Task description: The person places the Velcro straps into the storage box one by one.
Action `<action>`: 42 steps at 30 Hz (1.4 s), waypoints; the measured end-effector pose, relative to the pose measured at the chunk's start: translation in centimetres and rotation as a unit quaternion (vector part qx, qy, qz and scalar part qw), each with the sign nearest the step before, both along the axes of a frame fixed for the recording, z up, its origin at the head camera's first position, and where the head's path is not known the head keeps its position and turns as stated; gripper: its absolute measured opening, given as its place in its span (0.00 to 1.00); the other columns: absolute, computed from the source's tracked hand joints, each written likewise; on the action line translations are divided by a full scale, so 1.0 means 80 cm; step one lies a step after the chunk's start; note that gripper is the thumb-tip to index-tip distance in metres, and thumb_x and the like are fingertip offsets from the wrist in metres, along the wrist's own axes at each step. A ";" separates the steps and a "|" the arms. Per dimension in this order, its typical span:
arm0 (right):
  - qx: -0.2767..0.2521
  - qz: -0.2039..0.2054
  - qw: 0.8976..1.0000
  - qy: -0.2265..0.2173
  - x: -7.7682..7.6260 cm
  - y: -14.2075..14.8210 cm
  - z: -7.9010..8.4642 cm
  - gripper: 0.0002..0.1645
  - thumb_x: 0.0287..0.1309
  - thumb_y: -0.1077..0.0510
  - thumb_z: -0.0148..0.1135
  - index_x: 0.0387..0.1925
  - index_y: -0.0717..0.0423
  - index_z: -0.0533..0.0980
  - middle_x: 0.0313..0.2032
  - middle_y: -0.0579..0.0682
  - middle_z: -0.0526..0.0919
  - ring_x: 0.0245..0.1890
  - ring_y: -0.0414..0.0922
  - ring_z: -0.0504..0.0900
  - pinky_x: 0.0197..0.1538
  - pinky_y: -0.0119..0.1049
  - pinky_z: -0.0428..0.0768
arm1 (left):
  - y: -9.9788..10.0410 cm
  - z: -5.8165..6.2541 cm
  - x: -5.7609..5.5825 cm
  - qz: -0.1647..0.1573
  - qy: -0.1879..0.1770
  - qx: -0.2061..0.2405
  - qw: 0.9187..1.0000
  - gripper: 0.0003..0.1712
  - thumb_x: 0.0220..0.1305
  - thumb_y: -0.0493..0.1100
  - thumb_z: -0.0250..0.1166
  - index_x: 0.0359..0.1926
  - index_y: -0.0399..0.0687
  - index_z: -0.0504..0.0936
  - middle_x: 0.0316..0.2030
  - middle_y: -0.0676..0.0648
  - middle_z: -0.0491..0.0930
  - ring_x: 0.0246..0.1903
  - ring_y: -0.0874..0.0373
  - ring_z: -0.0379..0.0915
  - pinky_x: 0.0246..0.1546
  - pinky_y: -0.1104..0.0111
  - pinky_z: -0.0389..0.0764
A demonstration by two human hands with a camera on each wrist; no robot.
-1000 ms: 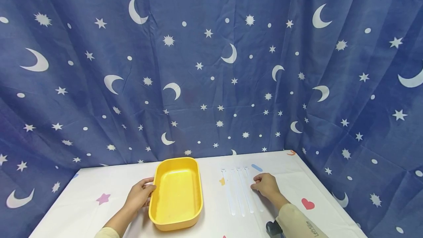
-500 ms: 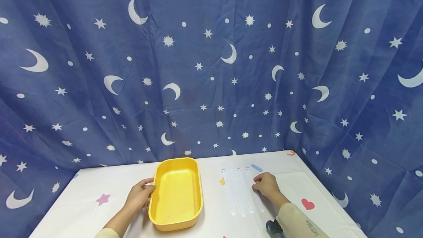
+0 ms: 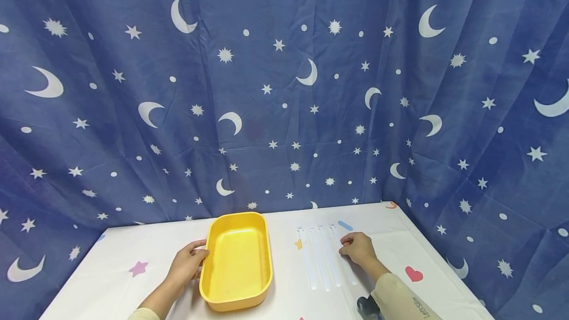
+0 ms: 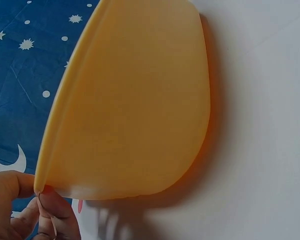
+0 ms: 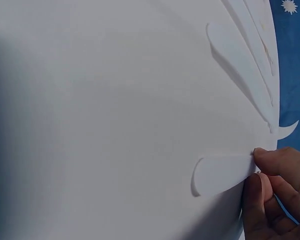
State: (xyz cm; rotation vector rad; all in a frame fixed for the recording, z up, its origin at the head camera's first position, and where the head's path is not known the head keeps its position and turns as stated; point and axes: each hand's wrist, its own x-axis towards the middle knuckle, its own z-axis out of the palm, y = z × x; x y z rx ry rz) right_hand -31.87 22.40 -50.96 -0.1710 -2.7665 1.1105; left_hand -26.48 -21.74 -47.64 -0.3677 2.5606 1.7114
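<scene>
A yellow rectangular plastic tub (image 3: 235,302) stands on the white tabletop, left of several long, flat white strips (image 3: 306,260). My left hand (image 3: 185,263) grips the tub's left rim. In the left wrist view, thumb and finger (image 4: 60,212) pinch that rim, with the tub's outer wall filling the middle. Each strip has a rounded near end and a small crosswise piece at its far end. My right hand (image 3: 359,250) pinches the rightmost strip (image 5: 222,172) along its length, between thumb and fingertips. The other strips lie side by side to its left.
A starry blue curtain (image 3: 258,112) hangs behind and beside the table. The white tablecloth (image 3: 382,300) bears printed shapes, such as a purple star (image 3: 139,268) and a red heart (image 3: 414,274). A small black object (image 3: 368,306) shows at the right wrist.
The rightmost strip's far end and my right fingertips have shifted very slightly to the right. My left hand and the tub stay in place.
</scene>
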 end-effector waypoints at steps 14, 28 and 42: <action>-0.021 -0.001 1.000 0.014 -0.001 0.003 -0.006 0.14 0.36 0.67 0.74 0.31 0.63 0.83 0.19 0.45 0.78 0.23 0.40 0.74 0.28 0.31 0.72 | 0.000 0.001 0.001 -0.001 -0.002 0.008 1.000 0.28 0.69 0.41 0.57 0.66 0.35 0.67 0.44 0.38 0.78 0.31 0.56 0.78 0.27 0.69 0.82; -0.036 -0.005 0.999 0.002 -0.002 0.004 -0.009 0.13 0.38 0.68 0.74 0.32 0.63 0.82 0.21 0.46 0.78 0.22 0.40 0.75 0.27 0.30 0.73 | -0.001 0.000 0.000 -0.002 -0.004 0.010 1.000 0.28 0.68 0.41 0.56 0.66 0.35 0.67 0.44 0.38 0.77 0.31 0.57 0.78 0.28 0.68 0.82; -0.052 -0.005 0.999 0.005 -0.002 0.002 -0.009 0.13 0.39 0.69 0.72 0.32 0.63 0.82 0.20 0.46 0.81 0.18 0.39 0.77 0.24 0.28 0.75 | -0.001 0.000 -0.001 -0.004 -0.006 0.002 1.000 0.28 0.69 0.41 0.57 0.67 0.36 0.67 0.43 0.40 0.77 0.32 0.57 0.76 0.27 0.68 0.81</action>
